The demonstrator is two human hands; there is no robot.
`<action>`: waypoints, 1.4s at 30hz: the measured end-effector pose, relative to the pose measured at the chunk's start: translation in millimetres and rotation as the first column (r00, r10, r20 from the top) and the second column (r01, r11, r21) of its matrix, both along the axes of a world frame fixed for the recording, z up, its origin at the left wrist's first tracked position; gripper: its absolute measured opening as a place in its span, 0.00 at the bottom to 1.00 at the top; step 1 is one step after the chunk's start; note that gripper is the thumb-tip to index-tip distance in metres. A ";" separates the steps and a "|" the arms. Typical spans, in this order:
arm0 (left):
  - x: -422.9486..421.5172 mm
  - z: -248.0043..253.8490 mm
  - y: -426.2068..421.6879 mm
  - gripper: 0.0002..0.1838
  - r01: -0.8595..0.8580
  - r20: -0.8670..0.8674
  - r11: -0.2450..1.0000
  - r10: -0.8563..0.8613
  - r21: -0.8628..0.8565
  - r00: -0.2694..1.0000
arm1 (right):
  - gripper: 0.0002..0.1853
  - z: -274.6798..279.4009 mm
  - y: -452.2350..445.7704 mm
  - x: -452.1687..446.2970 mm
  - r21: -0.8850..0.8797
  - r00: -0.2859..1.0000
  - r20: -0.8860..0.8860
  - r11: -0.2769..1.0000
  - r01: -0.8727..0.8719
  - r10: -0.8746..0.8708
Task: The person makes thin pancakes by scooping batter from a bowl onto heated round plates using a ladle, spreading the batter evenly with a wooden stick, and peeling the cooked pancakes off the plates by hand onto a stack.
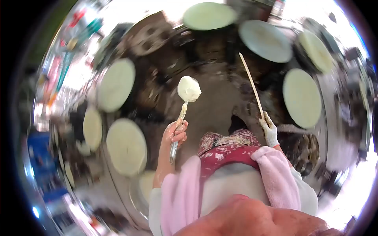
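My left hand (176, 133) is wrapped round the metal handle of a ladle (183, 113), held up ahead of my body. Thick white batter (189, 89) covers its bowl, and smears run down the handle and onto my fingers. My right hand (269, 129), in a stained white glove, grips the lower end of a long thin wooden stick (252, 83) that points up and forward. Both tools hang apart from the round pans, over the dark floor between them.
Several round plates with pale tops stand in a ring about me, such as a left plate (126, 147), a right plate (302, 98) and a far plate (209, 16). A dark burner (301, 151) sits at my right. Blue crates (45, 165) are at far left.
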State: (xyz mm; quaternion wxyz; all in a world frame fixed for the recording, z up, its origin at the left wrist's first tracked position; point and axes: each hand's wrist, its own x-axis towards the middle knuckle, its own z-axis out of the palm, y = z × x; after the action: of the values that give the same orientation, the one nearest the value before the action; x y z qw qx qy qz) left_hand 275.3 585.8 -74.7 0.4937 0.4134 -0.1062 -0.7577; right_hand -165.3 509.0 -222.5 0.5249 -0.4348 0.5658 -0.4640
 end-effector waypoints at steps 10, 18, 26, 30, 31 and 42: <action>-250.7 63.9 -356.8 0.20 0.515 0.177 0.850 -0.493 -0.108 0.852 | 0.29 88.9 -75.1 -135.8 0.351 0.852 0.119 0.824 0.445 -0.511; -441.0 0.5 -574.7 0.17 0.589 0.398 0.796 -0.500 -0.137 0.769 | 0.29 71.4 -275.3 -163.6 -0.084 0.825 -0.121 0.834 0.545 -0.551; -470.0 -76.4 -642.1 0.18 0.619 0.840 0.781 -0.280 -0.082 0.465 | 0.32 37.9 -366.9 -128.7 0.319 0.650 -0.750 0.794 0.518 -0.122; -401.4 -118.5 -681.5 0.28 0.708 0.969 0.664 0.203 -0.240 0.138 | 0.31 38.8 -408.1 -92.5 0.390 0.823 -0.401 0.739 0.550 -0.402; -382.9 -113.4 -690.6 0.27 0.706 0.956 0.651 0.259 -0.280 0.139 | 0.31 38.7 -422.6 -79.7 0.418 0.841 -0.253 0.730 0.541 -0.479; -197.1 -118.7 -777.8 0.11 0.475 0.589 0.798 -0.194 -0.370 0.784 | 0.27 -26.2 -480.7 -17.7 0.149 0.733 -0.089 0.719 0.679 -0.674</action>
State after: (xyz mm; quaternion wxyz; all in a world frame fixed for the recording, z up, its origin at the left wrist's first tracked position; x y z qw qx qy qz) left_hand 78.2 -192.0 -193.5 0.3870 0.4343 -0.5027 -0.6395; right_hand -183.0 28.3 -248.7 0.3465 -0.1578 0.7306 -0.5668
